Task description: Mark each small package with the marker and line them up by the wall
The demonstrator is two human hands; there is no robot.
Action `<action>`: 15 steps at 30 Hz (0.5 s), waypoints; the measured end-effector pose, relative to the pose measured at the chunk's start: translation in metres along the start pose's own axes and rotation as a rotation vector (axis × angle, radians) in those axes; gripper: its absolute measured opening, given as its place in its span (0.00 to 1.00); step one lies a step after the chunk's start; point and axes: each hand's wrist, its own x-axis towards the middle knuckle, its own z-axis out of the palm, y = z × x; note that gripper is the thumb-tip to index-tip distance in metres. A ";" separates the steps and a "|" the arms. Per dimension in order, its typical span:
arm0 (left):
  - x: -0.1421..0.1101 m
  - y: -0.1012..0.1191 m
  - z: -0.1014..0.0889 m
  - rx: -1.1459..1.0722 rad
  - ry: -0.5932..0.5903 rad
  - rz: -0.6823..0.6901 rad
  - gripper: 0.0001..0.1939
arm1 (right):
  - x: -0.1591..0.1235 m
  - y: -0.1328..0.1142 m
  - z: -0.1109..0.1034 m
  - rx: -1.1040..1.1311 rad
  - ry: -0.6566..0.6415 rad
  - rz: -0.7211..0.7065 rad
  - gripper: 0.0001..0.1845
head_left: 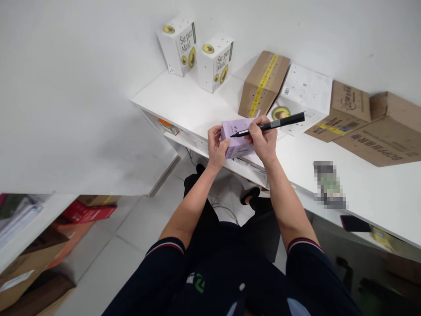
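A small lilac box (237, 137) is held above the front edge of the white table (362, 175). My left hand (216, 147) grips its left end, fingers wrapped round it. My right hand (262, 139) holds a black pen (272, 124) in a writing grip, its tip resting on the top face of the lilac box. The pen's back end points up and to the right.
Two white "Super Meal" boxes (180, 44) (215, 61) stand at the table's far corner. A brown box with yellow tape (263, 83), a white box (302, 98) and flattened cardboard (371, 127) lie behind. A blurred object (329, 184) lies on the table. Boxes sit on the floor at left (49, 259).
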 end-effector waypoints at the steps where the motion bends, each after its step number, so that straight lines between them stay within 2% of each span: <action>1: 0.000 -0.001 0.001 -0.023 0.007 0.010 0.28 | 0.000 0.000 0.000 -0.017 -0.010 -0.012 0.21; 6: 0.000 -0.003 0.002 -0.093 0.019 0.023 0.28 | 0.002 0.000 -0.001 -0.079 -0.054 -0.062 0.21; 15: 0.000 -0.004 0.001 -0.081 0.025 0.042 0.27 | 0.002 0.002 -0.003 -0.051 -0.066 -0.055 0.21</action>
